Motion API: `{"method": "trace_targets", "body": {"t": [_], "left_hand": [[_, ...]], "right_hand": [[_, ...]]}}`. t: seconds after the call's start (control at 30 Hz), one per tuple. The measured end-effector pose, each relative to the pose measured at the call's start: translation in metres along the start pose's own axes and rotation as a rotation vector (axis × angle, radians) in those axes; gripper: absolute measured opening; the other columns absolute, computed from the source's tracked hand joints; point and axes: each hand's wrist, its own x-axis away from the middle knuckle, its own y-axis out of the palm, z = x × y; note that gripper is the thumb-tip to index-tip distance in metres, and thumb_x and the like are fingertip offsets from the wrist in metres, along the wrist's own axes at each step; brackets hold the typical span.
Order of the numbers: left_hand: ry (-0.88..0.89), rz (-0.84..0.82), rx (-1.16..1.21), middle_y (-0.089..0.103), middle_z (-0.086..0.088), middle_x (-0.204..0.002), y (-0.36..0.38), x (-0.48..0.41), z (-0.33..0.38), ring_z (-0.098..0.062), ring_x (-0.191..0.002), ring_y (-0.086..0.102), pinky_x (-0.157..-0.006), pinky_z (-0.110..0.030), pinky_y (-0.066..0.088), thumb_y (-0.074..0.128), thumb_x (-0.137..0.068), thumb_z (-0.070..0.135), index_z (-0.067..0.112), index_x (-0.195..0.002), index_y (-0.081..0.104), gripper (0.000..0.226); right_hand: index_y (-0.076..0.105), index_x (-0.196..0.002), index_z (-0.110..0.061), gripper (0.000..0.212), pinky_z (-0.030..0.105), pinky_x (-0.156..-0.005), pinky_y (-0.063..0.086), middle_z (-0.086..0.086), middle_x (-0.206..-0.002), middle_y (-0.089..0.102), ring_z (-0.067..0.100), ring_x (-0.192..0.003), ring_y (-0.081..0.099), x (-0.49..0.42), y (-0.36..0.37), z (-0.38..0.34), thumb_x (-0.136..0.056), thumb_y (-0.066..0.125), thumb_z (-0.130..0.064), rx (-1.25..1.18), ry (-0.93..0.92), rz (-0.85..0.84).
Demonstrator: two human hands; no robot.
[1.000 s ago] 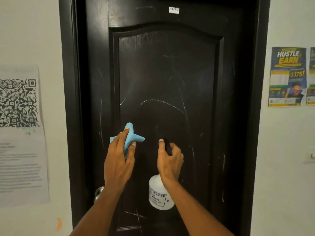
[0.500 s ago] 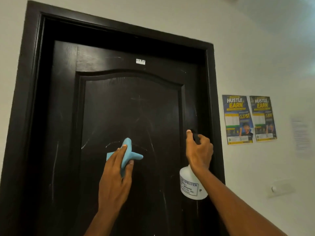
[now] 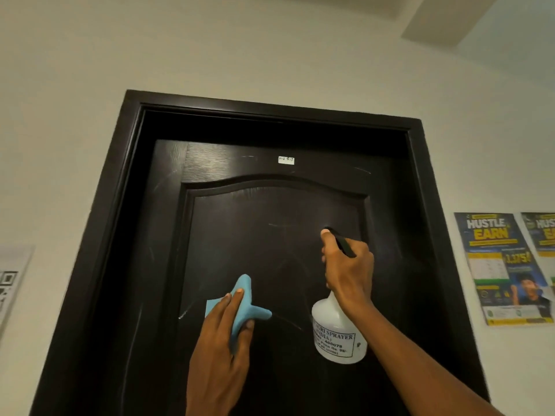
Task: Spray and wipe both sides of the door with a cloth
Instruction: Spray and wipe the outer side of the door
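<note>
Dark-brown panelled wooden door (image 3: pixel 270 241), closed in cream wall (image 3: pixel 90 85), bears pale streaks. Left hand (image 3: pixel 220 352) pinches crumpled blue cloth (image 3: pixel 243 307) against centre panel; right hand (image 3: pixel 350 271) fingers curl round white plastic spray bottle (image 3: pixel 338 337).

one door (image 3: pixel 270 205), one cloth (image 3: pixel 247 304), one spray bottle (image 3: pixel 336 337), two hands (image 3: pixel 216 355) (image 3: pixel 350 274), two posters (image 3: pixel 507 268) (image 3: pixel 540 232), one qr sheet (image 3: pixel 12 283)
</note>
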Motion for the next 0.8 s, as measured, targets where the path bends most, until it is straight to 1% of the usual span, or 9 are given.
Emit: {"method": "trace_targets", "body": {"t": [0.07, 0.17, 0.27, 0.37, 0.43, 0.5, 0.6, 0.7, 0.8], "left_hand": [[0.028, 0.020, -0.025, 0.049, 0.001, -0.139, -0.011, -0.004, -0.013, -0.019, -0.123, 0.054, -0.100, -0.045, 0.049, 0.044, -0.089, 0.064, 0.017, -0.136, 0.055, 0.068], [0.045, 0.112, -0.031, 0.050, -0.001, -0.134, -0.032, -0.014, -0.029, -0.025, -0.115, 0.059, -0.092, -0.046, 0.052, 0.051, -0.085, 0.054, 0.032, -0.140, 0.041, 0.060], [0.083, 0.154, -0.104, 0.052, -0.006, -0.132, -0.054, -0.031, -0.048, -0.028, -0.114, 0.058, -0.093, -0.050, 0.051, 0.048, -0.086, 0.065, 0.051, -0.141, 0.033, 0.059], [0.056, 0.165, -0.152, 0.055, -0.006, -0.136, -0.071, -0.047, -0.067, -0.027, -0.116, 0.060, -0.092, -0.054, 0.054, 0.049, -0.086, 0.053, 0.036, -0.143, 0.040, 0.060], [0.054, 0.173, -0.187, 0.054, -0.006, -0.138, -0.079, -0.059, -0.082, -0.025, -0.117, 0.060, -0.091, -0.052, 0.055, 0.046, -0.089, 0.060, 0.029, -0.143, 0.042, 0.063], [0.058, 0.196, -0.188, 0.053, -0.006, -0.140, -0.088, -0.073, -0.097, -0.024, -0.120, 0.058, -0.095, -0.046, 0.053, 0.042, -0.089, 0.066, 0.034, -0.145, 0.038, 0.064], [0.067, 0.236, -0.214, 0.049, 0.000, -0.144, -0.098, -0.095, -0.120, -0.019, -0.125, 0.053, -0.099, -0.035, 0.048, 0.043, -0.089, 0.060, 0.039, -0.146, 0.033, 0.062], [0.088, 0.253, -0.201, 0.047, 0.003, -0.145, -0.110, -0.126, -0.138, -0.016, -0.125, 0.052, -0.100, -0.041, 0.052, 0.044, -0.094, 0.057, 0.038, -0.146, 0.033, 0.057], [0.152, 0.264, -0.215, 0.045, 0.005, -0.146, -0.120, -0.171, -0.153, -0.015, -0.127, 0.051, -0.098, -0.043, 0.053, 0.046, -0.097, 0.047, 0.031, -0.149, 0.037, 0.055]], "right_hand": [[0.064, -0.065, -0.004, 0.055, 0.041, -0.048, 0.055, 0.011, -0.054, 0.061, 0.023, -0.046, 0.057, 0.003, 0.022, -0.007, -0.094, 0.060, -0.049, -0.048, -0.019, -0.043], [0.060, -0.060, -0.011, 0.052, 0.038, -0.049, 0.055, 0.000, -0.049, 0.054, 0.016, -0.046, 0.055, 0.004, 0.055, -0.015, -0.095, 0.059, -0.049, -0.117, -0.006, -0.090], [0.066, -0.068, -0.009, 0.050, 0.045, -0.054, 0.059, 0.008, -0.057, 0.063, 0.019, -0.050, 0.059, 0.000, 0.086, -0.020, -0.092, 0.059, -0.052, -0.150, 0.041, -0.149], [0.069, -0.076, -0.004, 0.049, 0.043, -0.052, 0.058, 0.018, -0.072, 0.070, 0.019, -0.050, 0.058, -0.004, 0.116, -0.024, -0.092, 0.061, -0.050, -0.194, 0.042, -0.190], [0.069, -0.076, -0.001, 0.052, 0.043, -0.050, 0.057, 0.020, -0.072, 0.070, 0.020, -0.048, 0.057, -0.005, 0.138, -0.029, -0.092, 0.062, -0.049, -0.205, 0.012, -0.208], [0.068, -0.072, 0.001, 0.057, 0.048, -0.052, 0.058, 0.020, -0.069, 0.069, 0.022, -0.049, 0.059, -0.004, 0.163, -0.037, -0.091, 0.061, -0.052, -0.199, -0.037, -0.220], [0.066, -0.071, 0.006, 0.061, 0.051, -0.051, 0.057, 0.024, -0.065, 0.066, 0.024, -0.049, 0.058, 0.002, 0.205, -0.052, -0.089, 0.060, -0.052, -0.222, -0.093, -0.236], [0.068, -0.074, 0.008, 0.057, 0.037, -0.042, 0.053, 0.019, -0.059, 0.062, 0.021, -0.048, 0.057, -0.004, 0.245, -0.063, -0.090, 0.061, -0.047, -0.269, -0.034, -0.278], [0.072, -0.076, 0.004, 0.052, 0.028, -0.043, 0.049, 0.018, -0.067, 0.071, 0.018, -0.047, 0.059, -0.016, 0.275, -0.069, -0.091, 0.061, -0.044, -0.314, 0.023, -0.271]]}}
